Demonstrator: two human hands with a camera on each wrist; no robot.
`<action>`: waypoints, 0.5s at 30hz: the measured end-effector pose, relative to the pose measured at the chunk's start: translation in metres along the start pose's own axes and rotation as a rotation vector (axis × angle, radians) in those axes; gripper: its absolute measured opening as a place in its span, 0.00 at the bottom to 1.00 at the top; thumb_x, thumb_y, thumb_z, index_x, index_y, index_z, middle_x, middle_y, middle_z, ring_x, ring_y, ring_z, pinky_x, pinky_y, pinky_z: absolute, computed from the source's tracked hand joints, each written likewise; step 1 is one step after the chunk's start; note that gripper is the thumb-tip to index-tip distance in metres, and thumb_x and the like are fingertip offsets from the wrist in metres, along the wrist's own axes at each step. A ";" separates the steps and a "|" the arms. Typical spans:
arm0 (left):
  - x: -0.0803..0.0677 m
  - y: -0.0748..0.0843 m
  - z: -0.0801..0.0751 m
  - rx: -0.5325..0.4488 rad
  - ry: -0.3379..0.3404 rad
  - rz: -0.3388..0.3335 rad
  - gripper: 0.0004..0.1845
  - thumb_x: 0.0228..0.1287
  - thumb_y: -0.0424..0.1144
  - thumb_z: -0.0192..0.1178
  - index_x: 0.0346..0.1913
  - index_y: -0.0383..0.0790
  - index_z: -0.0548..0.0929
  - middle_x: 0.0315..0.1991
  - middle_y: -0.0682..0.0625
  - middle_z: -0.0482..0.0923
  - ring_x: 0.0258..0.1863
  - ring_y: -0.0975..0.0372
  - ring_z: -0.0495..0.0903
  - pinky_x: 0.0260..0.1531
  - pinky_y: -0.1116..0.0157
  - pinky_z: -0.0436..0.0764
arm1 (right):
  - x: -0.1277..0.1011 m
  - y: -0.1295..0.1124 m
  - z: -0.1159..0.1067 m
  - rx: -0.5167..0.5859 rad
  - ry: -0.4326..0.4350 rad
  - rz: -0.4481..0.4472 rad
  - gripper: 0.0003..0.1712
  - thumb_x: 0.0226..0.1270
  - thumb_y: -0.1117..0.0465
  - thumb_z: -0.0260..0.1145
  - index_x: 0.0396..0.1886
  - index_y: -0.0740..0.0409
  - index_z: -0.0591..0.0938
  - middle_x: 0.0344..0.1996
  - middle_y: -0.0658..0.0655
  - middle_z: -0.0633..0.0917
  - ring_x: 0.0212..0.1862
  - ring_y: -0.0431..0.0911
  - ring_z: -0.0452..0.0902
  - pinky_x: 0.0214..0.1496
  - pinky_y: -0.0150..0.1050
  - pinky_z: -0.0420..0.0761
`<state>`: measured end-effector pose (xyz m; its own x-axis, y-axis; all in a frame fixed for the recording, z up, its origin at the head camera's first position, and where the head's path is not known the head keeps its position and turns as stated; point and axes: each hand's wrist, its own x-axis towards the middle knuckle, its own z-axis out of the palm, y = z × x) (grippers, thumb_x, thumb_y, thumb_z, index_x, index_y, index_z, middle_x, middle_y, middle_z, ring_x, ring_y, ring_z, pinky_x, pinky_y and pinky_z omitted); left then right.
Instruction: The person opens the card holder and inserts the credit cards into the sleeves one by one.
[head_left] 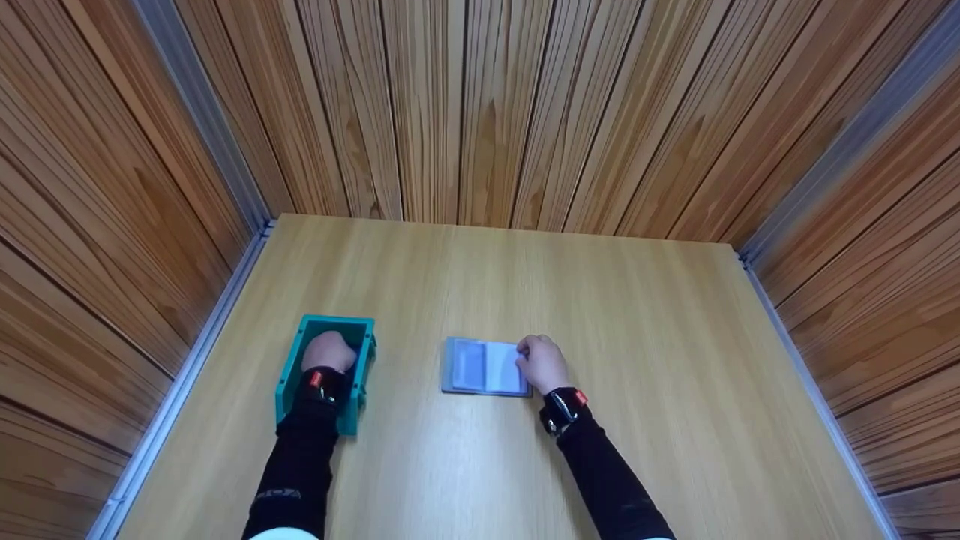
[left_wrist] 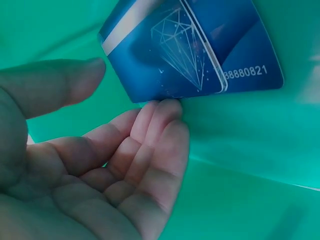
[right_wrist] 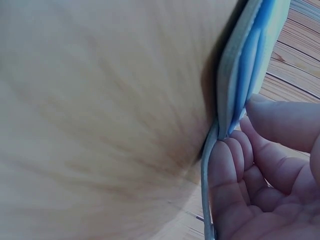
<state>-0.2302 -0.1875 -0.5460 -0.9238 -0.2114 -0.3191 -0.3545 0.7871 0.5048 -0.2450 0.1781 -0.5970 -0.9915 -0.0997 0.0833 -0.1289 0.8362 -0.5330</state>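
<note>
Blue diamond-printed cards [left_wrist: 172,55] lie crosswise at my wide left hand's [head_left: 328,352] fingertips; my right hand [head_left: 544,364] pinches the card wallet [head_left: 469,365].

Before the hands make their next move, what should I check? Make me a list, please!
1. Is the green box standing on the table? Ok.
2. Is the left hand inside it? Ok.
3. Are there cards by its fingers? Ok, blue ones.
4. Are they pinched? Not ok: the thumb is apart from them.
5. Is the right hand holding the wallet? Ok, by its edge.
6. Does the wallet have room? Cannot tell.
</note>
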 end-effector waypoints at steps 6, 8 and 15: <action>-0.002 0.000 -0.001 0.002 -0.006 -0.006 0.12 0.60 0.27 0.52 0.19 0.41 0.69 0.21 0.47 0.64 0.29 0.51 0.71 0.38 0.57 0.69 | 0.000 0.000 0.000 0.003 -0.001 0.002 0.08 0.57 0.70 0.70 0.37 0.64 0.82 0.34 0.58 0.79 0.40 0.53 0.77 0.46 0.47 0.77; -0.002 0.001 -0.001 -0.005 -0.009 -0.019 0.12 0.60 0.27 0.52 0.21 0.41 0.69 0.22 0.46 0.65 0.30 0.51 0.71 0.39 0.57 0.68 | 0.000 0.000 0.000 0.004 0.000 -0.002 0.08 0.56 0.70 0.70 0.37 0.64 0.82 0.34 0.58 0.79 0.40 0.53 0.77 0.46 0.47 0.77; -0.001 0.001 0.000 -0.001 0.028 0.016 0.12 0.58 0.28 0.53 0.19 0.41 0.69 0.24 0.45 0.67 0.30 0.50 0.70 0.38 0.57 0.68 | 0.000 0.000 0.000 -0.003 0.011 -0.015 0.08 0.55 0.70 0.71 0.36 0.64 0.82 0.33 0.58 0.79 0.39 0.53 0.77 0.46 0.48 0.77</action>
<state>-0.2298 -0.1864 -0.5453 -0.9329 -0.2151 -0.2888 -0.3401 0.7897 0.5105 -0.2447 0.1775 -0.5971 -0.9893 -0.1062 0.1004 -0.1435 0.8363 -0.5292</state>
